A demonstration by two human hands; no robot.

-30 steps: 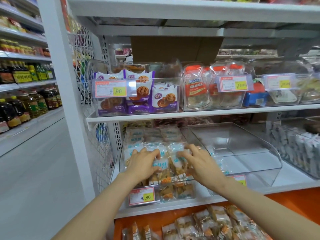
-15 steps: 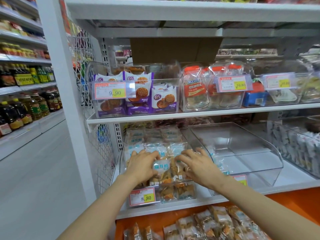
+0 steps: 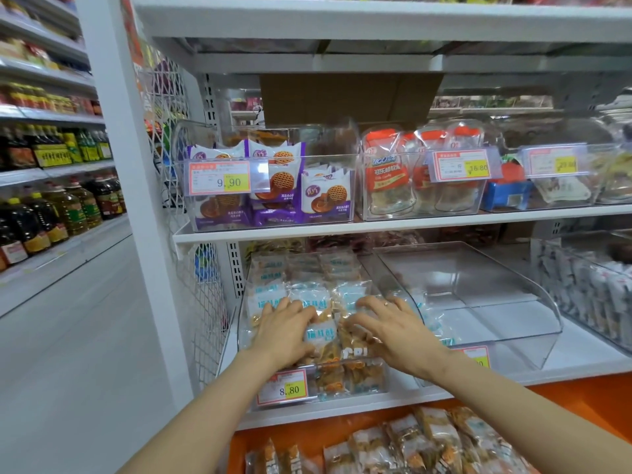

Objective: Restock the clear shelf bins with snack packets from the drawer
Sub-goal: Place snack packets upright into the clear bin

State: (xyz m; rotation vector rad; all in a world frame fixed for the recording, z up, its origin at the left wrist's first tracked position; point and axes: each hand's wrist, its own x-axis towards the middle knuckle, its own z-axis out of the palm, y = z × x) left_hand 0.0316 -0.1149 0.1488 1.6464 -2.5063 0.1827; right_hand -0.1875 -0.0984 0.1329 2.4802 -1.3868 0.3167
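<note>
Snack packets [image 3: 309, 295] heaped in clear bin [image 3: 243, 323] on lower shelf [image 3: 342, 410]. Left grip [image 3: 287, 331] and right grip [image 3: 393, 331] spread flat, pressing heap, clasping nothing. Probably light, slippery film; best pinched at sealed edges.

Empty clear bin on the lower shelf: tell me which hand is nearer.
Right. The right hand rests on packets beside the left wall of the empty bin; the left hand lies farther left.
</note>
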